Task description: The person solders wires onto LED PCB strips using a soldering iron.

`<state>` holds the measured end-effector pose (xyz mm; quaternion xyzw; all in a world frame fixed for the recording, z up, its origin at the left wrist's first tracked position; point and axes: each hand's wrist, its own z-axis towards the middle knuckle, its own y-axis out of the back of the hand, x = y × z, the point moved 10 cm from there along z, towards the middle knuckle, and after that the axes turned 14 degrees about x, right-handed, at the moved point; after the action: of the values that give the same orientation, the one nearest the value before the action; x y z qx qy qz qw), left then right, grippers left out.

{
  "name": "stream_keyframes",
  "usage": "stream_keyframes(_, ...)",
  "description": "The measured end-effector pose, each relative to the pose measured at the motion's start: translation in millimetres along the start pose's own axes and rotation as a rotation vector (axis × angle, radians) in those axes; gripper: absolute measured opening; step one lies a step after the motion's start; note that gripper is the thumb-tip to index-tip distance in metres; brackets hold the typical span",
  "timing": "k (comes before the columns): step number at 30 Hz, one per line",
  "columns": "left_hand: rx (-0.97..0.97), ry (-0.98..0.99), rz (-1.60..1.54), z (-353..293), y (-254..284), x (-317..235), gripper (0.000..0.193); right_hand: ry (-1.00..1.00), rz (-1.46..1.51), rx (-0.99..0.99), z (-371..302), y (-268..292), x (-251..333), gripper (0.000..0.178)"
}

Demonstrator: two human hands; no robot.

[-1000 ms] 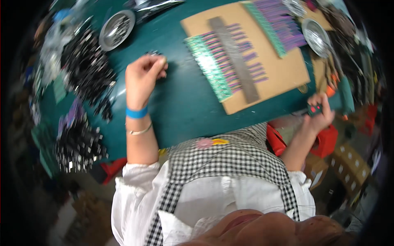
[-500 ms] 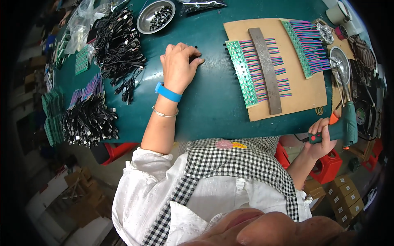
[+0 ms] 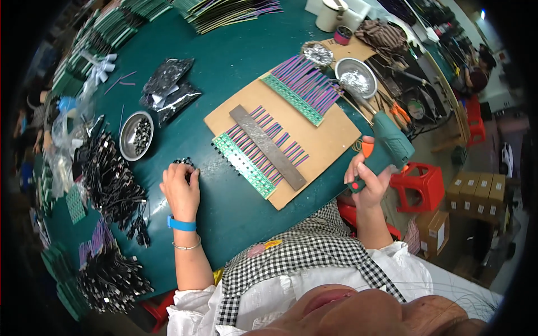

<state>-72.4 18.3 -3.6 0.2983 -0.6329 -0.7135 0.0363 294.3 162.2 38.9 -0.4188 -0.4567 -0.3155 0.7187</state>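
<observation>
My left hand (image 3: 180,187) rests on the table left of the cardboard, palm down with fingers curled. Small black parts (image 3: 184,161) show at its fingertips; the fingers partly hide them. At the table's right edge my right hand (image 3: 370,182) is closed round the handle of a green glue gun (image 3: 395,140) with an orange trigger. The gun's nozzle end reaches toward a metal bowl (image 3: 356,77). On the cardboard (image 3: 333,143) lies a green circuit board strip (image 3: 244,164) with black parts along its outer edge. A metal bar (image 3: 266,147) lies across its coloured wires.
Another wired strip (image 3: 292,99) lies farther back on the cardboard. To the left stand a steel bowl of small parts (image 3: 136,136), black cable bundles (image 3: 106,179) and black plastic bags (image 3: 171,89). Pliers (image 3: 400,113) lie at the right; a red stool (image 3: 421,186) stands below.
The head view has turned to the right, so the table appears rotated. The black parts at my left fingertips show more clearly now. My right hand keeps hold of the glue gun.
</observation>
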Motion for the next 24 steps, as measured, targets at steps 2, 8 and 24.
stream_keyframes(2, -0.010, -0.019, -0.007, -1, 0, -5, 0.011, -0.026, -0.001, 0.007, 1, 0, -1, 0.050)
stream_keyframes(8, -0.133, -0.061, -0.124, -7, 15, -11, 0.009, -0.024, 0.015, -0.026, 0, 2, -1, 0.050)
stream_keyframes(24, -0.108, -0.926, -0.388, -87, 39, -165, 0.043, -0.029, -0.284, 0.489, -22, -122, -42, 0.032)
